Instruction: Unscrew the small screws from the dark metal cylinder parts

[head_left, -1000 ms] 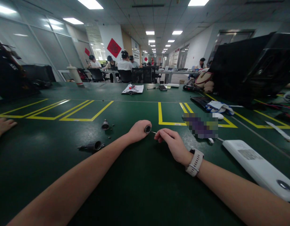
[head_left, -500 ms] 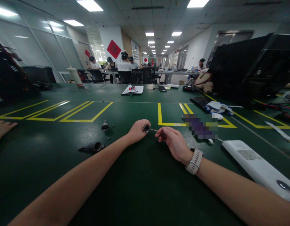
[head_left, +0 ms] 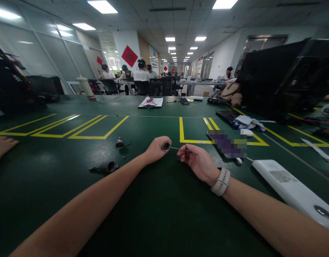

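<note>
My left hand (head_left: 157, 147) is wrapped round a dark cylindrical metal part (head_left: 165, 146), whose round open end faces me. Between the fingertips of my right hand (head_left: 192, 157) is a thin metal tool (head_left: 175, 148); its tip meets the mouth of the part, and its exact kind does not show. Left of my hands, a short dark metal sleeve (head_left: 119, 144) stands upright on the green table (head_left: 164, 214). Nearer to me lies a dark metal housing with a pointed shaft (head_left: 107, 167), close to my left forearm. A few tiny pieces (head_left: 124, 157) lie between them.
Another person's hand (head_left: 5, 145) rests at the left edge. On the right are a phone (head_left: 225, 144), a white power bank (head_left: 289, 189), gloves (head_left: 248, 123) and a black computer case (head_left: 284, 78). A clipboard (head_left: 150, 102) lies farther back.
My right hand has shifted slightly to the right, and more of the thin tool shows between it and the part. My left hand stays almost in place.
</note>
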### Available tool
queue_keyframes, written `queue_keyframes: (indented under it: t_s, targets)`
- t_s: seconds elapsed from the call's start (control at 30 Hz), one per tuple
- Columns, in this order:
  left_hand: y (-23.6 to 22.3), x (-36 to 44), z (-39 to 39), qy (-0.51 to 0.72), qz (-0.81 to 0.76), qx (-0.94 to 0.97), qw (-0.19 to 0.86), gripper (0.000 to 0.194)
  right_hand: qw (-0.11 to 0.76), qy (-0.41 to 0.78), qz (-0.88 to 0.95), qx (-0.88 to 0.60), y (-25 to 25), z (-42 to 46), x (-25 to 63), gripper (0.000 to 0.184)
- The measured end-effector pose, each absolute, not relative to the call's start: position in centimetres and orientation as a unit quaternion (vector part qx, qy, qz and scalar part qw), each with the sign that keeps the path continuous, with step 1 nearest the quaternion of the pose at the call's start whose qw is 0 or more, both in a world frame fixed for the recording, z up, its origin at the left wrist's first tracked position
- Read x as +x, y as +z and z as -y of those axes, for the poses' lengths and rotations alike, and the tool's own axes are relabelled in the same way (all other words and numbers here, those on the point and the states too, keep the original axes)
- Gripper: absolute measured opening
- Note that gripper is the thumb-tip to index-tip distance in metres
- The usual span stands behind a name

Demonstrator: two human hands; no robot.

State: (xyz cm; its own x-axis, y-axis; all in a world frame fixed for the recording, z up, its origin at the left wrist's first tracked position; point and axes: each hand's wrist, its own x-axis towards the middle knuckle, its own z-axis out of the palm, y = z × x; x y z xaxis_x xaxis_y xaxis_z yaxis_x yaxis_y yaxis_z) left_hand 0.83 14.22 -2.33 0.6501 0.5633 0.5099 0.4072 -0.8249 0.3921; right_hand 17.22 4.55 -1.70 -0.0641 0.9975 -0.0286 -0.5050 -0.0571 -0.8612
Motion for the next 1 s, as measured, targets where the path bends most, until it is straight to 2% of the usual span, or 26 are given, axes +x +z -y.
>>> queue_keyframes:
  t_s: [0.17, 0.33, 0.73, 1.0]
  targets:
    - [-2.52, 0.89, -14.48, 0.314, -0.293, 0.899, 0.084, 0.01, 0.612, 0.596, 0.383, -0.351, -1.93, -4.41, 16.91, 0.019]
    - [-2.84, 0.87, -14.78, 0.292, -0.297, 0.909, 0.028, 0.01, 0.591, 0.568, 0.429, -0.379, -1.81, -3.97, 16.59, 0.02]
    - [-2.42, 0.88, -14.4, 0.326, -0.265, 0.896, 0.142, 0.009, 0.577, 0.656, 0.342, -0.345, -2.12, -4.9, 17.51, 0.02]
    - [-2.44, 1.07, -14.32, 0.274, -0.239, 0.929, 0.074, 0.01, 0.593, 0.636, 0.349, -0.351, -2.09, -4.68, 17.31, 0.022]
